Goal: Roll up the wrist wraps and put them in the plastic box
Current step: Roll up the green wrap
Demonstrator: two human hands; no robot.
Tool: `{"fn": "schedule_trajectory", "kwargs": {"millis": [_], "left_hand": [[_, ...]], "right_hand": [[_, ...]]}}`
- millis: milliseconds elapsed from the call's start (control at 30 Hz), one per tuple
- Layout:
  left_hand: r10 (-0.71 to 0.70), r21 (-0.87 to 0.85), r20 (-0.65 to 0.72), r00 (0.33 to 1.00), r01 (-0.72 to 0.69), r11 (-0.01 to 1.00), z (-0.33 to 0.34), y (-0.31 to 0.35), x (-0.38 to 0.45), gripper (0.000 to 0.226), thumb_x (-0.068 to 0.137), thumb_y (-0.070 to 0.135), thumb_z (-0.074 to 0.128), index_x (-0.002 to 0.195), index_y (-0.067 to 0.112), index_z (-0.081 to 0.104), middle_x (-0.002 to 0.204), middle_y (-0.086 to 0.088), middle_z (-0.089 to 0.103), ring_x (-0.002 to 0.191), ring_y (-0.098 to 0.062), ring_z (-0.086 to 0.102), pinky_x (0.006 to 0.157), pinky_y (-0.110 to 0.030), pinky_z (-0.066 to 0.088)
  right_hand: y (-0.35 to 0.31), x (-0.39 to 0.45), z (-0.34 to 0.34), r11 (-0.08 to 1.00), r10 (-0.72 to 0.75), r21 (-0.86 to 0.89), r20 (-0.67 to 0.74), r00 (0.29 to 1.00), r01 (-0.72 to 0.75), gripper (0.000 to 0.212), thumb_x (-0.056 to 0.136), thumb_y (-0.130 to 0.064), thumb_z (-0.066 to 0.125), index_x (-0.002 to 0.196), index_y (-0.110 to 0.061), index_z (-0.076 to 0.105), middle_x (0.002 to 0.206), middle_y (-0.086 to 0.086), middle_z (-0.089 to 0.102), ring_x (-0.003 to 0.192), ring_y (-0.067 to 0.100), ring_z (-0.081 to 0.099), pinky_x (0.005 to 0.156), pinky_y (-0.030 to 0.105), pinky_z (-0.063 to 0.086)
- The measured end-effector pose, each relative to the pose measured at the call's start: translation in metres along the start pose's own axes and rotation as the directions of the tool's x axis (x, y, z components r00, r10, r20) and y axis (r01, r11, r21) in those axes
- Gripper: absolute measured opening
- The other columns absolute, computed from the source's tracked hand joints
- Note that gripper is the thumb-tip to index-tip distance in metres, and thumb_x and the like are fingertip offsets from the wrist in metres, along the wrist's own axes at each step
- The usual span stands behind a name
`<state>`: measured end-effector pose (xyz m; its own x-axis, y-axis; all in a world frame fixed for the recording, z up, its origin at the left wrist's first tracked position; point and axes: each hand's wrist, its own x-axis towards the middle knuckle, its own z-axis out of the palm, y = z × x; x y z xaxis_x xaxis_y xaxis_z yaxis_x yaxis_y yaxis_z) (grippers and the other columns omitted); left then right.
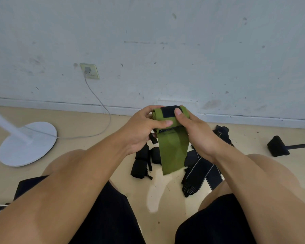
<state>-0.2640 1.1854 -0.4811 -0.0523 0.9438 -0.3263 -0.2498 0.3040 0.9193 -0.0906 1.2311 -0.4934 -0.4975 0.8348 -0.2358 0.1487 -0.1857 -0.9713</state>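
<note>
From the head camera, a person is sitting with knees apart and both bare arms reaching forward over a pale floor (165, 199). The left hand (141, 127) and the right hand (195, 131) are holding a green wrist wrap (173, 148) up between them, near the foot of the wall (165, 41). The upper end of the wrap is sitting as a partly wound roll, with a black fastening patch (169, 111) showing on top of it. The left hand's fingers are curling over the roll's left end while its thumb is pressing along the front of the roll; the right hand is gripping the roll's right end, its thumb lying on the black patch (the other right fingers are hiding behind the cloth, so how they lie cannot be told). The loose green tail is hanging down from the roll, its lower edge ending above the floor between the knees.

Below the hands, on the floor, several rolled black wraps (141, 164) are lying left of the hanging tail, and unrolled black wraps (202, 171) with pale edge stripes are sprawling to its right, crossing one another. A white fan base (26, 143) is standing at the left, its cable (102, 110) running up to a wall socket (89, 71). At the far right a black padded object (278, 146) on a dark rod is resting on the floor.
</note>
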Motion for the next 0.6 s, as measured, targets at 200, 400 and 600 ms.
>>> {"fn": "schedule_trajectory", "kwargs": {"millis": [200, 400, 600], "left_hand": [[0.062, 0.058, -0.001, 0.998, -0.062, 0.996, 0.000, 0.000, 0.001, 0.061, 0.077, -0.014, 0.079, 0.123, 0.024, 0.069, 0.129, -0.013, 0.063, 0.104, -0.023, 0.071, 0.076, -0.033, 0.062], [0.030, 0.014, 0.067, 0.997, -0.031, 0.999, 0.003, 0.001, 0.003, 0.066, 0.077, -0.001, 0.082, 0.137, 0.017, 0.062, 0.131, -0.012, 0.070, 0.115, -0.026, 0.072, 0.099, -0.043, 0.058], [0.062, 0.046, 0.065, 0.996, -0.065, 0.997, 0.006, -0.001, 0.004, 0.045, 0.094, 0.028, 0.071, 0.137, 0.015, 0.065, 0.131, -0.008, 0.072, 0.119, -0.026, 0.070, 0.094, -0.039, 0.060]], "right_hand": [[0.000, -0.001, -0.001, 0.991, 0.046, 0.125, 0.000, 0.999, -0.046, 0.048, 0.095, -0.051, 0.065, 0.134, -0.023, 0.062, 0.125, 0.004, 0.074, 0.116, 0.026, 0.071, 0.106, 0.053, 0.053], [-0.004, -0.001, -0.010, 0.964, 0.037, 0.266, -0.052, 0.998, -0.021, 0.040, 0.101, -0.018, 0.065, 0.140, -0.017, 0.055, 0.126, 0.011, 0.074, 0.115, 0.030, 0.072, 0.105, 0.053, 0.053], [-0.009, -0.004, -0.014, 0.974, -0.010, 0.225, -0.078, 0.997, 0.027, 0.046, 0.100, -0.009, 0.065, 0.141, -0.022, 0.051, 0.127, 0.011, 0.071, 0.112, 0.027, 0.073, 0.100, 0.049, 0.058]]}}
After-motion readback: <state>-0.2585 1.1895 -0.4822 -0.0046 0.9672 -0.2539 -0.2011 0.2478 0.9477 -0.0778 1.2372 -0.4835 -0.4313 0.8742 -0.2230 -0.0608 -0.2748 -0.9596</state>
